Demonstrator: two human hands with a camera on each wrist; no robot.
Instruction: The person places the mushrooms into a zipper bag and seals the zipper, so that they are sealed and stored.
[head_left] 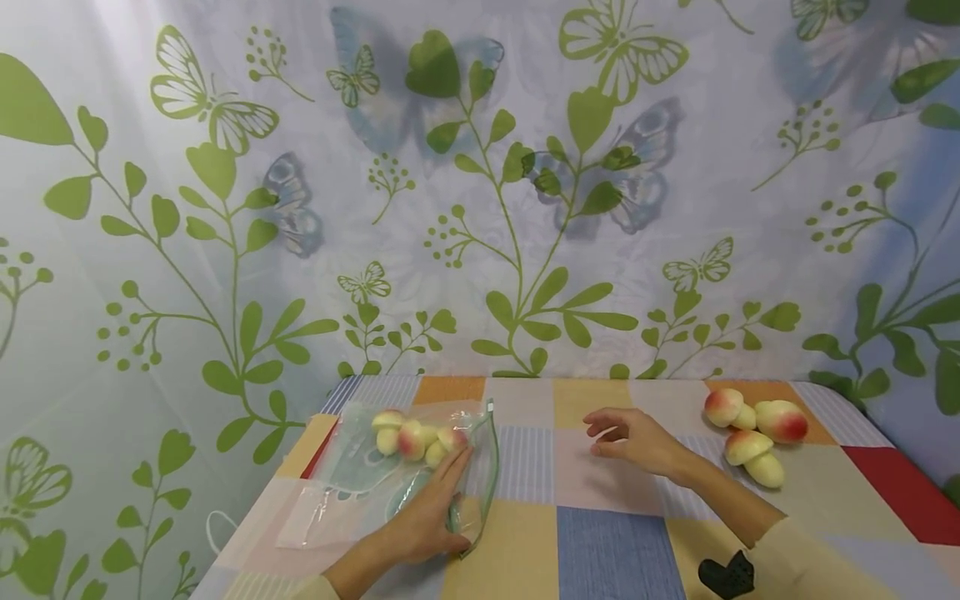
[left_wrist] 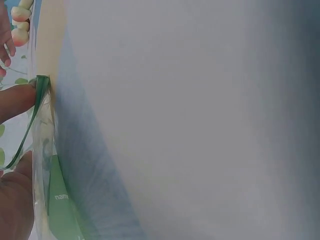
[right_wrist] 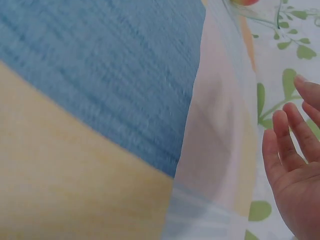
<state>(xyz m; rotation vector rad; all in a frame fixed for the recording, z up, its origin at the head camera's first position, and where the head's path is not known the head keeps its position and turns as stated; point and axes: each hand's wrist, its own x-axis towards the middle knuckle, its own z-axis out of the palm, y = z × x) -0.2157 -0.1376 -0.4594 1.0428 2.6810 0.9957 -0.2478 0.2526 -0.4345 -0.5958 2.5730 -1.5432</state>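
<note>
A clear zip bag with a green zip strip lies at the left of the table. Several toy mushrooms, pale yellow with red-tinted caps, show through its plastic. My left hand holds the bag by its mouth, thumb at the near end of the zip and long fingers stretched along the upper side. In the left wrist view a digit touches the green strip. My right hand hovers over the middle of the table, holding nothing, fingers loosely bent and apart. Three more toy mushrooms sit at the right, behind the right forearm.
A patchwork-patterned cloth covers the table. Behind it hangs a pale curtain printed with green leaves and butterflies. A dark heart-shaped patch shows by the right sleeve, and a thin white loop at the table's left edge.
</note>
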